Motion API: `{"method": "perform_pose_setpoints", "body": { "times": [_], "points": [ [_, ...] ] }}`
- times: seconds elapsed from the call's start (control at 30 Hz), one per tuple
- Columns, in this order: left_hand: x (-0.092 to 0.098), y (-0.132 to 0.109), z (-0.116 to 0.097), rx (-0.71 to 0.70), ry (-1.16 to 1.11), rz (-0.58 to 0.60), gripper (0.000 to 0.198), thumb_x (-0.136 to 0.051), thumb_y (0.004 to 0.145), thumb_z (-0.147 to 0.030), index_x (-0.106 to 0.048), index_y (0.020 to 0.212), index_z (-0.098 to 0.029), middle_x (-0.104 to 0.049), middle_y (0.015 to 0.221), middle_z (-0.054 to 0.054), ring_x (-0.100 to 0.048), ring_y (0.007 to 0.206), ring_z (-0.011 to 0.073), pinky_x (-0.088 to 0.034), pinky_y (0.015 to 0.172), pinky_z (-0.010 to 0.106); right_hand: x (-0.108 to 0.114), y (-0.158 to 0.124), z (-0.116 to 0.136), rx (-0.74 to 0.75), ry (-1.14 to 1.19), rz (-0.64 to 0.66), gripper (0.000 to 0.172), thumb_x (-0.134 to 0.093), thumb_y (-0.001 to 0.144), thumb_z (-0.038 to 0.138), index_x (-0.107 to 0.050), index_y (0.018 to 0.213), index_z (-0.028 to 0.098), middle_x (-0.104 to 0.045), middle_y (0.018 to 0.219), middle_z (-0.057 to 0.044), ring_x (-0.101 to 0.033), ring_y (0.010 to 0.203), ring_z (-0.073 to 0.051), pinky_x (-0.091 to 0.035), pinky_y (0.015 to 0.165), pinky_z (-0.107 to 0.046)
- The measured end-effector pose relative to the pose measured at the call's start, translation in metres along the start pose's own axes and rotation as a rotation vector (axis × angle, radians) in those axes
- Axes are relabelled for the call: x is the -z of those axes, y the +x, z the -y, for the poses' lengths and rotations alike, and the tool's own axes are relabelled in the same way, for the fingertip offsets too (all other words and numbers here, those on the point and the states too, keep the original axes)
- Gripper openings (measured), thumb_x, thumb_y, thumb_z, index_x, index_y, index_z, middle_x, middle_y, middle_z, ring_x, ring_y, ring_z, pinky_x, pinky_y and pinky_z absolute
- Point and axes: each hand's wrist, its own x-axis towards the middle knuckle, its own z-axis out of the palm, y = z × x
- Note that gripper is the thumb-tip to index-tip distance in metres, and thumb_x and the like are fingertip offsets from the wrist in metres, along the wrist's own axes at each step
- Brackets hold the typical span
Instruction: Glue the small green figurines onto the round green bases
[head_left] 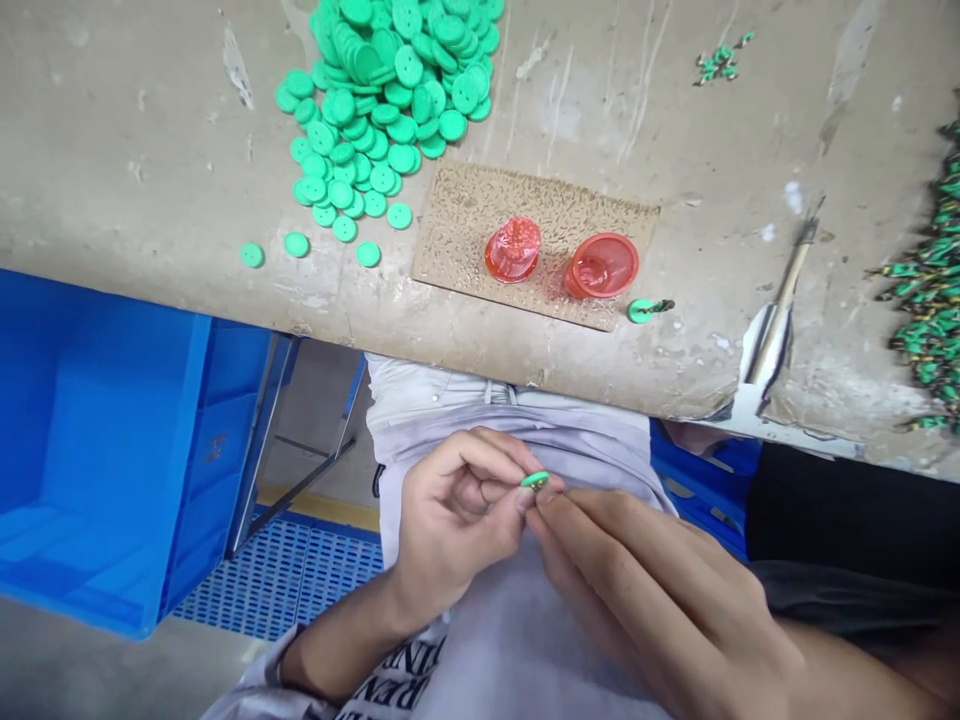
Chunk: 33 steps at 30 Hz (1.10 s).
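Between thumb and fingers, my left hand [469, 505] pinches a small green disc [535, 481] above my lap. My right hand [645, 570] is closed at the disc's right edge, its fingertips meeting those of my left hand; what else they grip is too small to make out. Small dark and yellow bits show on the disc's underside. On the table a pile of green discs [382, 110] with small holes lies at the upper left. One green disc with a dark piece on it [641, 311] sits right of the brown board.
Two red cups [514, 250] [604, 266] are on the brown board [465, 210]. A brush-like tool [784, 290] lies to the right, near a heap of small green and dark pieces [930, 330]. A blue crate [97, 440] stands at the left, below the table edge.
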Motion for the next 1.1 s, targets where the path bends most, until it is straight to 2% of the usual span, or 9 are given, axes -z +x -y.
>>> {"method": "perform_pose_setpoints", "body": {
  "times": [0.2,0.43,0.67,0.77,0.93,1.1],
  "points": [
    [-0.0006,0.0006,0.0,-0.04,0.054,-0.015,0.015,-0.075,0.09,-0.007,-0.074,0.099,-0.019,-0.071,0.098,0.002,-0.077,0.087,0.0115,-0.064,0.08,0.017,-0.0002,-0.0015,0.0016,-0.015,-0.02,0.003,0.017,-0.061,0.098,0.002,-0.069,0.114,0.002,-0.076,0.088,-0.01,-0.073,0.075,-0.017,-0.063,0.067,-0.03],
    [-0.0001,-0.0017,0.0007,-0.03,0.044,-0.016,0.012,-0.074,0.091,-0.006,-0.071,0.093,-0.018,-0.073,0.1,0.003,-0.079,0.078,0.0115,-0.067,0.077,0.021,0.0,-0.0019,0.0005,0.007,0.002,-0.007,0.017,-0.063,0.097,0.003,-0.069,0.112,0.0,-0.076,0.087,-0.011,-0.073,0.073,-0.018,-0.065,0.067,-0.03],
    [-0.002,0.0,0.0013,-0.058,0.083,-0.048,0.012,-0.077,0.089,-0.009,-0.068,0.086,-0.016,-0.075,0.096,0.004,-0.079,0.075,0.0129,-0.068,0.076,0.025,-0.0022,-0.0032,0.0026,-0.033,-0.018,-0.042,0.016,-0.063,0.097,0.006,-0.072,0.111,0.007,-0.077,0.085,-0.007,-0.074,0.072,-0.017,-0.067,0.067,-0.028],
    [-0.0029,-0.0003,0.0017,-0.08,0.094,-0.054,0.012,-0.077,0.089,-0.008,-0.068,0.086,-0.016,-0.076,0.096,0.005,-0.079,0.074,0.0138,-0.069,0.073,0.024,-0.0026,-0.0047,0.0035,-0.031,-0.017,-0.067,0.017,-0.065,0.095,0.002,-0.072,0.11,0.004,-0.077,0.087,-0.009,-0.074,0.073,-0.018,-0.067,0.069,-0.029],
    [-0.0033,-0.0008,0.0013,-0.099,0.099,-0.057,0.012,-0.077,0.089,-0.007,-0.07,0.088,-0.016,-0.076,0.098,0.005,-0.082,0.083,0.0187,-0.069,0.075,0.025,-0.0006,-0.004,0.0019,-0.012,0.016,-0.036,0.018,-0.065,0.094,0.0,-0.072,0.111,0.001,-0.077,0.088,-0.011,-0.076,0.078,-0.02,-0.068,0.072,-0.03],
    [-0.0015,-0.0002,0.0001,-0.104,0.103,-0.038,0.008,-0.076,0.09,-0.01,-0.071,0.09,-0.017,-0.077,0.099,0.006,-0.081,0.079,0.0167,-0.069,0.076,0.027,-0.0009,-0.0028,0.0003,-0.045,0.034,-0.036,0.016,-0.064,0.096,0.003,-0.071,0.111,0.005,-0.079,0.089,-0.01,-0.077,0.077,-0.018,-0.069,0.069,-0.027]
  ]
}}
